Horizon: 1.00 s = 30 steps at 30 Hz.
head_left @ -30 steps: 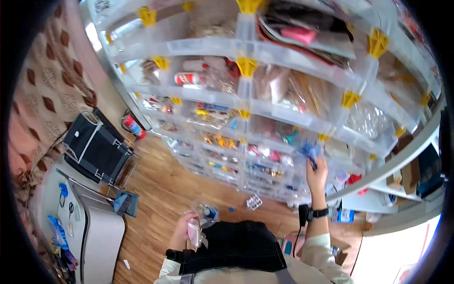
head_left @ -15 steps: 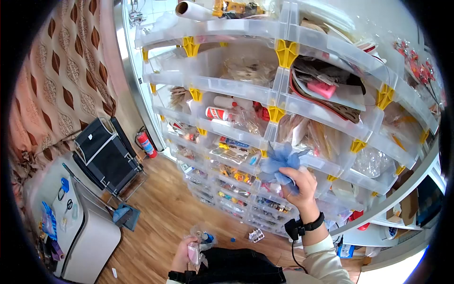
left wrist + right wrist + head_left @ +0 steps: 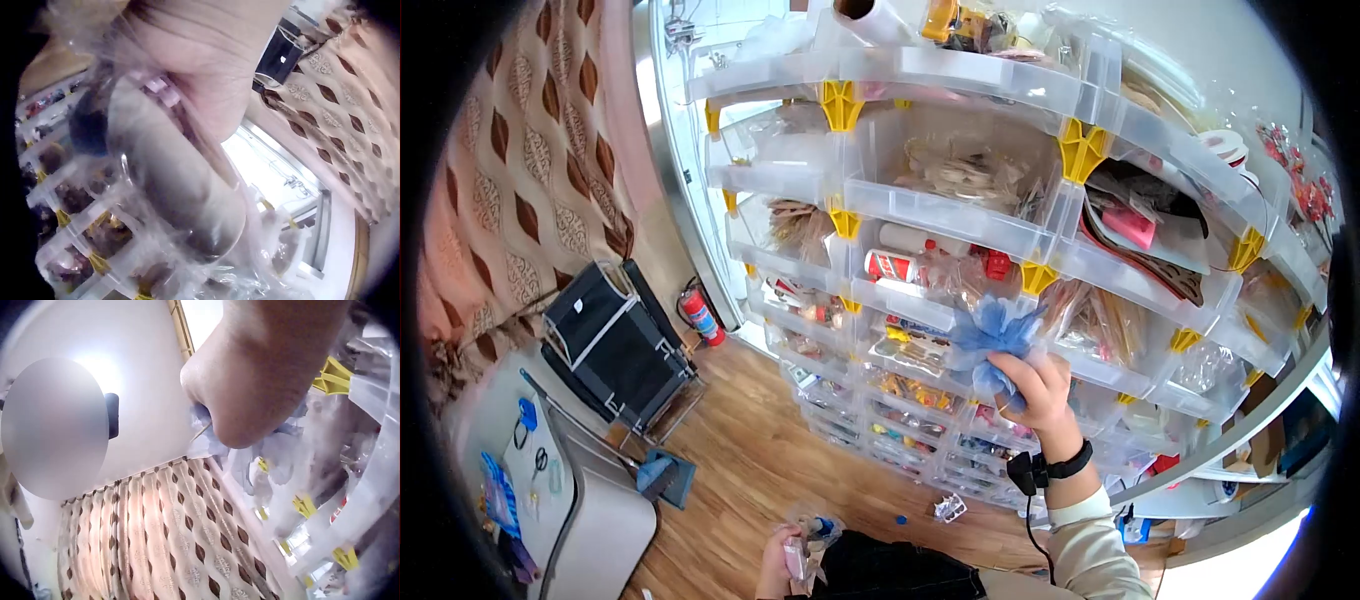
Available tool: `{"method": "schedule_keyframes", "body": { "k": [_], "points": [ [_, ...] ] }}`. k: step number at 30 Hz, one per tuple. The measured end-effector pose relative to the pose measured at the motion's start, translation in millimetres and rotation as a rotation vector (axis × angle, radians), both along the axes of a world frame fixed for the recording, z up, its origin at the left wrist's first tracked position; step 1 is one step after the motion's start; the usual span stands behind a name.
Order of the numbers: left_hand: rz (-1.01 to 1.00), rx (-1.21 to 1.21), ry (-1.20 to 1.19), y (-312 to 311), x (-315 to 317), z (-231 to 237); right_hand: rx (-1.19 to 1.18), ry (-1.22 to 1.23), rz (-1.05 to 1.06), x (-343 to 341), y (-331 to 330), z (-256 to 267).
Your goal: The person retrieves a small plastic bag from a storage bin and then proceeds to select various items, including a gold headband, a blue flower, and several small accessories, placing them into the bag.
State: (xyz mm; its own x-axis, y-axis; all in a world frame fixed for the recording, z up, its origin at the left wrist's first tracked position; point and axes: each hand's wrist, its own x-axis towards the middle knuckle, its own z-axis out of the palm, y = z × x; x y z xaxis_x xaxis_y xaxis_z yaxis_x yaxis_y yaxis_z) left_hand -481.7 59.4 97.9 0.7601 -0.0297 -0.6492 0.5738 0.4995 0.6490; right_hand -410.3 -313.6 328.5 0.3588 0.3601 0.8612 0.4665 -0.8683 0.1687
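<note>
My right hand (image 3: 1042,392) grips a blue gauzy artificial flower (image 3: 996,332) by its lower part, in front of the stacked clear bins. The right wrist view shows blue petals (image 3: 272,459) and a thin stem tip below the palm. My left hand (image 3: 776,558) is low, near my dark clothing, and holds a crinkled clear plastic bag (image 3: 820,528). Inside the bag, in the left wrist view, are a pale rounded, elongated item (image 3: 178,175) and a dark blue part (image 3: 90,122). The left fingertips are mostly hidden.
Clear bins (image 3: 960,210) with yellow connectors (image 3: 1083,150) hold bagged supplies. A folding chair (image 3: 615,345), a fire extinguisher (image 3: 702,314) and a grey-white table (image 3: 590,530) are at left. A small white item (image 3: 949,508) lies on the wood floor (image 3: 800,450).
My right hand has brought the blue flower up and left from the lower bins, then kept it nearly still. The head view has shifted upward and right. The left hand keeps the bag.
</note>
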Motion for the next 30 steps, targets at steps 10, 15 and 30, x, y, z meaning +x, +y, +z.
{"method": "schedule_keyframes", "body": {
  "k": [10, 15, 30],
  "points": [
    [-0.234, -0.042, 0.003, 43.7, 121.7, -14.3, 0.313, 0.181, -0.333, -3.8, 44.2, -110.1],
    [-0.626, -0.154, -0.093, 31.0, 177.5, -5.8, 0.464, 0.421, -0.583, -45.2, 62.2, -141.3],
    [-0.663, -0.185, -0.088, 22.3, 201.8, 11.6, 0.404, 0.411, -0.517, 0.6, 91.9, -126.2]
  ]
}}
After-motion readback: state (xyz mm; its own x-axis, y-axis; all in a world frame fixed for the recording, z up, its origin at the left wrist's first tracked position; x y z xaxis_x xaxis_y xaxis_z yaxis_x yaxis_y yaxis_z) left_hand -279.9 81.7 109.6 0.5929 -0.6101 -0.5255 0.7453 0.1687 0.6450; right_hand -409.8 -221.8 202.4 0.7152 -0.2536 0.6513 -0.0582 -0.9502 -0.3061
